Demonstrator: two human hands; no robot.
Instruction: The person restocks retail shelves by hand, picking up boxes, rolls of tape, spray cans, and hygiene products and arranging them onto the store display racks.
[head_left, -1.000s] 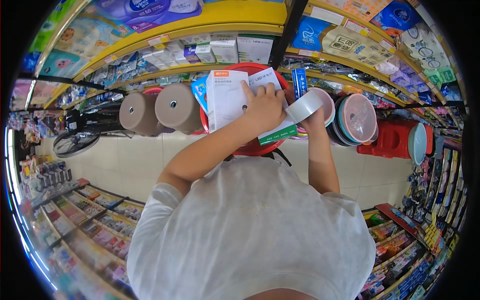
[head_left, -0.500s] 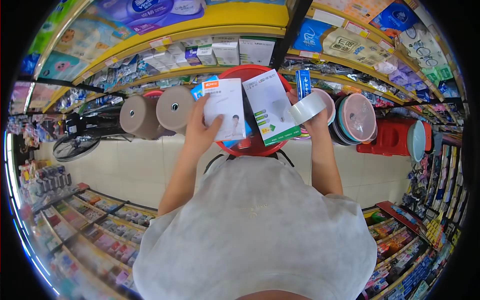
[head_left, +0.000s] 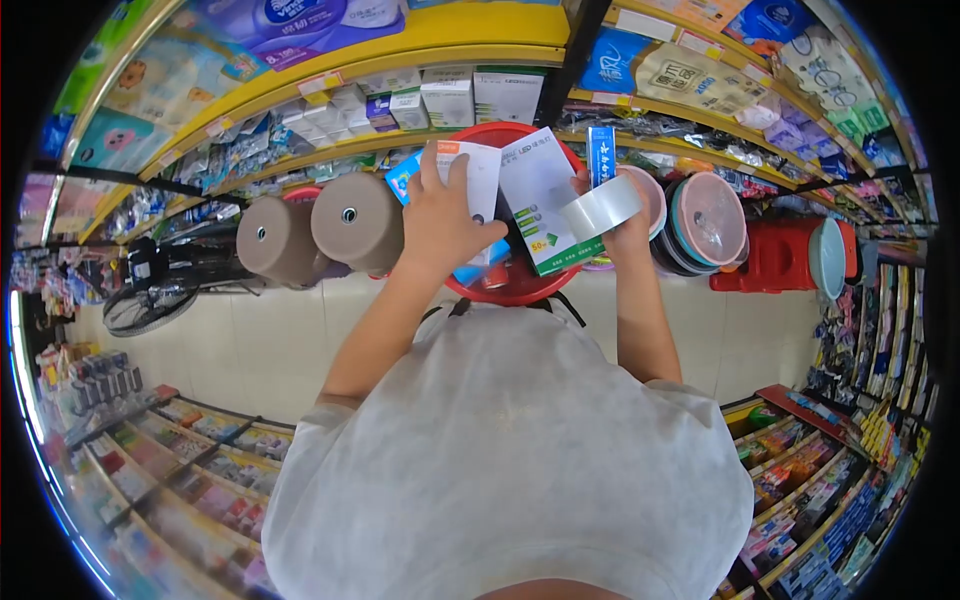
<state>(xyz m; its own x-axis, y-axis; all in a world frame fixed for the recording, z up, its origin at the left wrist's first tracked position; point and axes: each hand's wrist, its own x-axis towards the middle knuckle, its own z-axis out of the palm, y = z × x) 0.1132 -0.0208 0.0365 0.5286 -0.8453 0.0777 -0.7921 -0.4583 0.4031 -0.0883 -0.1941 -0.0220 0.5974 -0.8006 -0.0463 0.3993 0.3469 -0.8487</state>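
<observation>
Over a red basin (head_left: 490,292), my left hand (head_left: 445,225) spans a white box with an orange logo (head_left: 483,180), its fingers over the front and the thumb by the right edge. Part of a light-blue package (head_left: 406,172) shows behind that box. My right hand (head_left: 628,238) is closed around a wide roll of tape (head_left: 603,208). A narrow blue box (head_left: 601,157) stands up from the same hand. Against its fingers leans a white-and-green LED bulb box (head_left: 535,190), over the basin; how it is supported is partly hidden.
Yellow shelves (head_left: 480,38) with tissue packs and boxes run along the back. Two taupe bins (head_left: 352,222) and a black fan (head_left: 150,305) stand left. Stacked basins (head_left: 712,228) and a red stool (head_left: 765,255) are at right. Low goods racks flank me.
My left hand has moved right and up across the white box, covering more of its front. The box looks more turned. The tape roll and LED bulb box have shifted slightly.
</observation>
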